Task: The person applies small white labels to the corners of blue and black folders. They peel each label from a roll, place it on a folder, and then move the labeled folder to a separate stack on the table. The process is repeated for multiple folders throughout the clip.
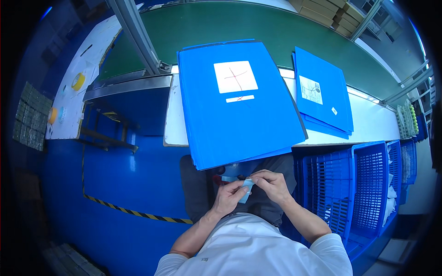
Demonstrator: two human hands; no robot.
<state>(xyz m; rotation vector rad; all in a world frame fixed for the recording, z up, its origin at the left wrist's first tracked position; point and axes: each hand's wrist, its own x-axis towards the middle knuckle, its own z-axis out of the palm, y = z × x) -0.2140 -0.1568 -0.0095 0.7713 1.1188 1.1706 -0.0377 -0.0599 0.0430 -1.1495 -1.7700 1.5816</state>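
Head view | light-blue piece (248,183) between hands, long axis roughly fore-aft | left hand (226,198) pinches left side | right hand (272,186) pinches far end

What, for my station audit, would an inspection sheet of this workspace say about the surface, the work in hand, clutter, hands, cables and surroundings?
Surface: white bench, partly covered.
Work in hand: small light-blue piece, held above the lap; its exact kind is unclear.
Clutter: larger blue sheet stack, overhanging the near edge; smaller blue sheet stack to its right.
Hands: left hand and right hand both grip the piece.
Cables: nothing seen.
Surroundings: blue crates at right; yellow-black floor tape at left.
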